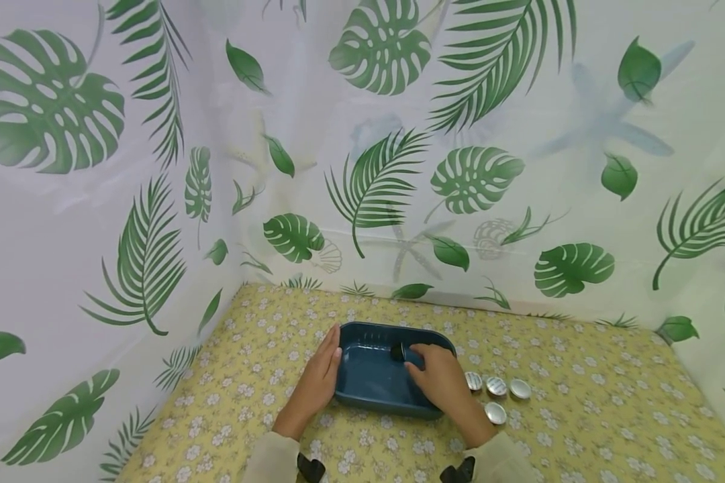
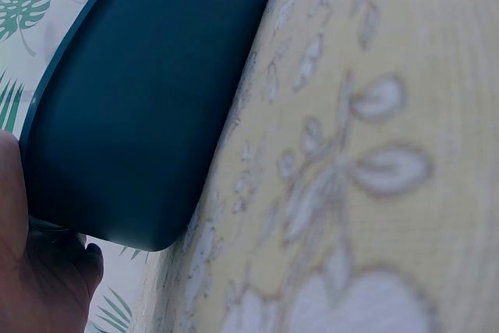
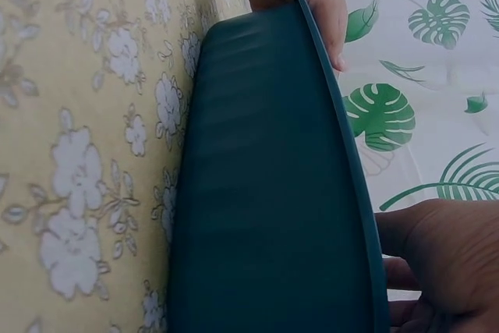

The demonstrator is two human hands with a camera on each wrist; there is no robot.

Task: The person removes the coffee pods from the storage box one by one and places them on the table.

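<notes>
A dark blue rectangular dish [image 1: 374, 376] with rounded corners and raised walls lies on the floral cloth. My left hand [image 1: 314, 382] rests against its left end, fingers extended along the outside and thumb by the rim. Over the right part of the dish, my right hand [image 1: 438, 376] pinches a small dark cylindrical object [image 1: 397, 352] with a black round end; its exact kind cannot be told. In the right wrist view, the right hand [image 3: 444, 263] is above the rim, and its held object is hidden.
Several small round containers with silvery tops [image 1: 497, 386] stand on the yellow floral cloth [image 1: 580, 416], just right of the dish. Leaf-patterned white sheeting [image 1: 314, 201] rises behind and at both sides.
</notes>
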